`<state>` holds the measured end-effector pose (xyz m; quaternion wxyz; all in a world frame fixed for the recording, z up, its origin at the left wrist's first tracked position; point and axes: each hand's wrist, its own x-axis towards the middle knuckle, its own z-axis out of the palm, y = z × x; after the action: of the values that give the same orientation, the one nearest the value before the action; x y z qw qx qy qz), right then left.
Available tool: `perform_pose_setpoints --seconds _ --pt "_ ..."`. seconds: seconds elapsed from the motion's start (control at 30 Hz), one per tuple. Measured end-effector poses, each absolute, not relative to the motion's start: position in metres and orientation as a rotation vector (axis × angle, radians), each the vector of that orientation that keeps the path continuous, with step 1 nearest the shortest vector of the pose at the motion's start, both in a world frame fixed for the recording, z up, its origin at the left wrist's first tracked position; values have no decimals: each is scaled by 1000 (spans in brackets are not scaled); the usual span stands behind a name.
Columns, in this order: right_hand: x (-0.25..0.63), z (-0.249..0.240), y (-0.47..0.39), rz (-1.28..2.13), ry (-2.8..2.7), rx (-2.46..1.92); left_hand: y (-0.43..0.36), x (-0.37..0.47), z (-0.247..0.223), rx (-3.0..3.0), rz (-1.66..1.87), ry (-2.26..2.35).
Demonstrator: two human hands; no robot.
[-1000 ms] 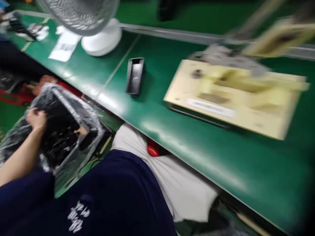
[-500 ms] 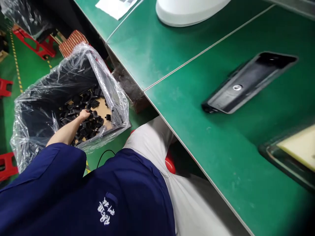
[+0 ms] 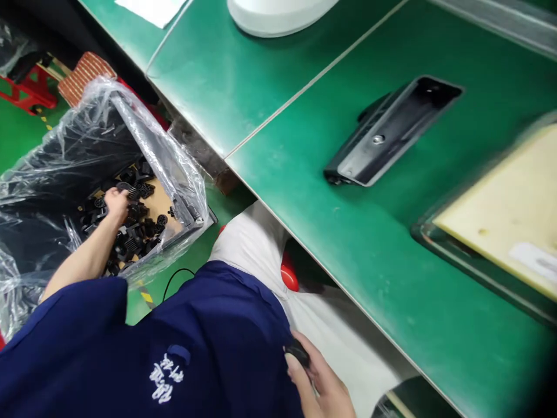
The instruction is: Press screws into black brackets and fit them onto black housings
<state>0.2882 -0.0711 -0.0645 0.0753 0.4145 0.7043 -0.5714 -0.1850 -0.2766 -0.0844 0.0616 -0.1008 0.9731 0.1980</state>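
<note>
My left hand (image 3: 117, 203) reaches down into a plastic-lined bin (image 3: 191, 212). Its fingers close round a black part (image 3: 126, 188) on top of a heap of black plastic parts (image 3: 133, 238). Low in the view, beside the blue shirt, my right hand (image 3: 319, 377) grips a small dark object (image 3: 298, 352) between thumb and fingers; much of that object is hidden. On the green table (image 3: 278, 168) lies a long black housing (image 3: 383, 139) with a round metal piece in its hollow.
A pale yellow block (image 3: 500, 215) in a dark-edged tray is at the right. A white rounded object (image 3: 278, 17) and a paper sheet (image 3: 152, 8) lie at the table's far side. Red stools (image 3: 32, 90) stand on the floor beyond the bin.
The view has shifted, so table and bin sit further left. My right hand has come into view holding a dark object. My left hand has moved within the bin and now holds a black part.
</note>
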Motion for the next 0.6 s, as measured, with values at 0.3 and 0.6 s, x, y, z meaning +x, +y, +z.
perform_pose_setpoints --seconds 0.3,0.6 --pt "227 -44 -82 -2213 2562 1164 -178 -31 22 595 1305 2043" --pt "293 -37 -72 -3160 1645 1163 -99 106 -1 1185 714 1782"
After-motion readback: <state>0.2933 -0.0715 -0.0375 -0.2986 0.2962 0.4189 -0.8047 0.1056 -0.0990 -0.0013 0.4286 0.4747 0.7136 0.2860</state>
